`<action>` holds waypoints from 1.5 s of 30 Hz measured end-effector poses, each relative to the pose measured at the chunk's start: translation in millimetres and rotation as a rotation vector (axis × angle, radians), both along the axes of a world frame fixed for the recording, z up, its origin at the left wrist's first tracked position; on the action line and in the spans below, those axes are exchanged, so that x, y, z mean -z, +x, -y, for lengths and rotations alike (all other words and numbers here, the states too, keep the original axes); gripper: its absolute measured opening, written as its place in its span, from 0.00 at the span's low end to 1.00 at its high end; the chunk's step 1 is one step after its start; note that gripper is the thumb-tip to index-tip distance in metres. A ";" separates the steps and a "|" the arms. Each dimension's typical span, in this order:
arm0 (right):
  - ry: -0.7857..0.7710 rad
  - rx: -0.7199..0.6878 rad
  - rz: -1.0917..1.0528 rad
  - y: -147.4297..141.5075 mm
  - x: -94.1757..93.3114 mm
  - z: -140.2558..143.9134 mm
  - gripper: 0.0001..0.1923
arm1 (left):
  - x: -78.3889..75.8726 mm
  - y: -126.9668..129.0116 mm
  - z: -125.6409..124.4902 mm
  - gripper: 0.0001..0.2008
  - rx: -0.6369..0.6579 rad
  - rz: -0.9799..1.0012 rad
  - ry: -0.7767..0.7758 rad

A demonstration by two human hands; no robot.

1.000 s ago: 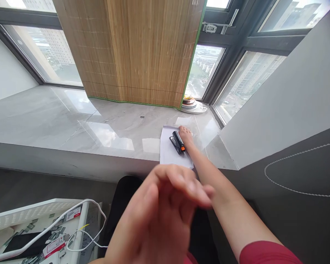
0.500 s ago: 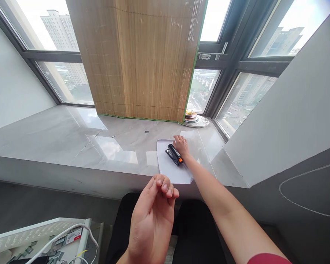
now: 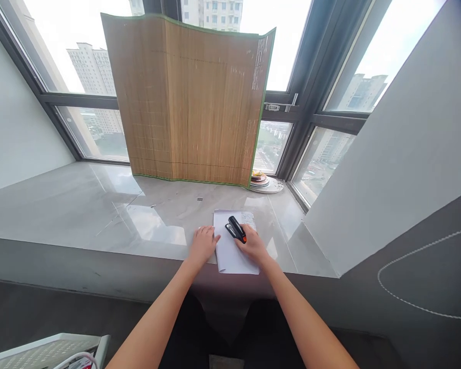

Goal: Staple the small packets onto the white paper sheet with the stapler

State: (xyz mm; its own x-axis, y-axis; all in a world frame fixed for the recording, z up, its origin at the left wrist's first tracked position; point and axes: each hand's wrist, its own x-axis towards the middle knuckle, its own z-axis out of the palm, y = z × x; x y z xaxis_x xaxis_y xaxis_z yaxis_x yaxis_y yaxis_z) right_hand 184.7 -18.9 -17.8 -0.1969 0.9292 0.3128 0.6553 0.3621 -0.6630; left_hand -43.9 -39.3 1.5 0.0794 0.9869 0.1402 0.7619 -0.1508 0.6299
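White paper (image 3: 230, 259) lies on the tiled window sill, its near end reaching past the front edge. On top of it rests a black stapler (image 3: 236, 227) with an orange rear end. My right hand (image 3: 252, 245) has its fingers around that rear end. At the paper's left edge my left hand (image 3: 204, 243) lies flat, fingers stretched out and thumb towards the paper. A patch of dark print shows at the paper's upper right corner.
Against the window leans a bamboo mat (image 3: 200, 107) with green edging. Stacked plates (image 3: 267, 185) stand at the sill's right corner. A small strip of staples (image 3: 200, 199) lies on the sill. Lower left is a white basket (image 3: 61, 346); a beaded cord (image 3: 392, 292) hangs at right.
My left hand has gone from raised near my body down to the paper's left edge. My right hand has taken hold of the stapler's rear end. The view has tilted up.
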 end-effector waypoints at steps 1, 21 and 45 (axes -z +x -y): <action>0.002 0.025 0.013 -0.1 1.8 -1.0 0.19 | 7.6 -1.0 -5.3 0.30 0.021 -0.170 -0.032; 0.189 0.122 -0.202 9.9 16.4 1.2 0.10 | 25.9 -8.4 -10.3 0.26 0.158 -0.366 0.039; 0.050 0.199 -0.577 9.5 12.9 2.0 0.11 | 32.9 -10.2 -13.2 0.29 0.099 -0.258 0.070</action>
State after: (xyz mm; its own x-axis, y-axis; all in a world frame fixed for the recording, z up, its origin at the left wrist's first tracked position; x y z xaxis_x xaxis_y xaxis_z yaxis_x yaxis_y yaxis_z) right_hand 194.3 -20.9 -30.7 0.1931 0.9121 0.3617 0.2541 0.3096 -0.9163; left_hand -54.1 -26.2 -31.4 0.2166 0.9613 0.1703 0.8750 -0.2685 0.4028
